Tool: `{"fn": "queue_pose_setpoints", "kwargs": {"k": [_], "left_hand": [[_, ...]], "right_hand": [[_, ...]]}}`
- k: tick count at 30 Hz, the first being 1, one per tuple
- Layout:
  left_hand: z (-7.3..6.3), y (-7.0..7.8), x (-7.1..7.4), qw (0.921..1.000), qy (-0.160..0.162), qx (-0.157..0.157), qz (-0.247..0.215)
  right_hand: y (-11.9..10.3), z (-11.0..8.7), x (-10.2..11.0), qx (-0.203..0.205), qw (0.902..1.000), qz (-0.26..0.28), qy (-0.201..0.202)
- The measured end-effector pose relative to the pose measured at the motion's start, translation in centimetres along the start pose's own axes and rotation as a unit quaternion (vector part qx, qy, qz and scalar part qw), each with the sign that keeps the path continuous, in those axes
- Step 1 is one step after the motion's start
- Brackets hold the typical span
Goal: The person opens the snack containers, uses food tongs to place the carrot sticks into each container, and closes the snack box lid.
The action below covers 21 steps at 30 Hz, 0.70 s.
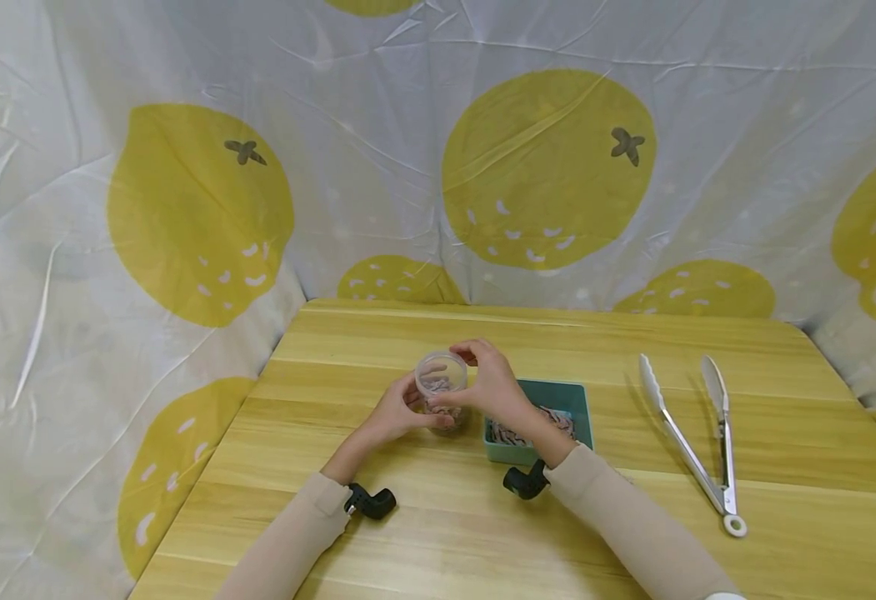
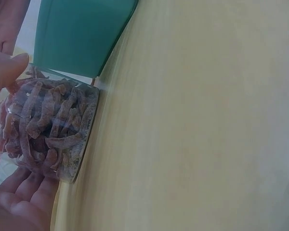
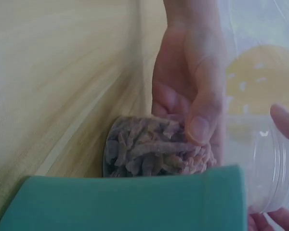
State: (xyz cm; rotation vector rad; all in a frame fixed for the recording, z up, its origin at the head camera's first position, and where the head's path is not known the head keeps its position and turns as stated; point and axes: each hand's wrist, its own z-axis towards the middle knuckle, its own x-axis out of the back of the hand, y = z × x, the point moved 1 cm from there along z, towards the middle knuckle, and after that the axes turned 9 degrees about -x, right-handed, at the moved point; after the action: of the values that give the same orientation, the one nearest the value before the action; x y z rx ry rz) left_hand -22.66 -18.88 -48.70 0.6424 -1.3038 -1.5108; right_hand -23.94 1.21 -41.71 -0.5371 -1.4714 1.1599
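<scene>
A clear plastic jar [image 1: 441, 408] stands on the table, its lower part filled with brown dried strips [image 2: 50, 118]. My left hand [image 1: 396, 412] grips the jar from the left, its thumb across the near side and its fingers behind. From the right, my right hand [image 1: 493, 387] holds the jar's round top rim [image 3: 279, 166] between thumb and fingers. Whether a lid sits on that rim, I cannot tell. Just right of the jar is a teal box [image 1: 588, 417] with more strips in it, partly hidden under my right wrist.
Metal tongs [image 1: 726, 450] lie spread apart on the right side of the wooden table [image 1: 805, 500]. A white cloth with yellow lemon prints [image 1: 550, 167] hangs behind the table and along its sides.
</scene>
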Motion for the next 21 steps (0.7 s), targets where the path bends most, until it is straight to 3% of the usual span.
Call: {"fn": "queue_pose_setpoints", "kwargs": {"k": [4, 10, 15, 21], "left_hand": [[-0.01, 0.07, 0.02, 1.0000, 0.000, -0.001, 0.004], [-0.05, 0.06, 0.00, 1.0000, -0.001, 0.005, 0.000], [-0.01, 0.05, -0.05, 0.9999, -0.002, 0.010, -0.011], [0.00, 0.07, 0.00, 0.9999, 0.000, 0.010, -0.007]], "right_hand": [[-0.23, -0.12, -0.07, -0.009, 0.9999, -0.010, 0.008], [-0.44, 0.23, 0.57, -0.008, 0.9986, 0.031, -0.041], [-0.16, 0.58, 0.81, 0.008, 0.9973, 0.031, -0.066], [0.02, 0.29, 0.16, 0.018, 0.9997, 0.009, -0.016]]}}
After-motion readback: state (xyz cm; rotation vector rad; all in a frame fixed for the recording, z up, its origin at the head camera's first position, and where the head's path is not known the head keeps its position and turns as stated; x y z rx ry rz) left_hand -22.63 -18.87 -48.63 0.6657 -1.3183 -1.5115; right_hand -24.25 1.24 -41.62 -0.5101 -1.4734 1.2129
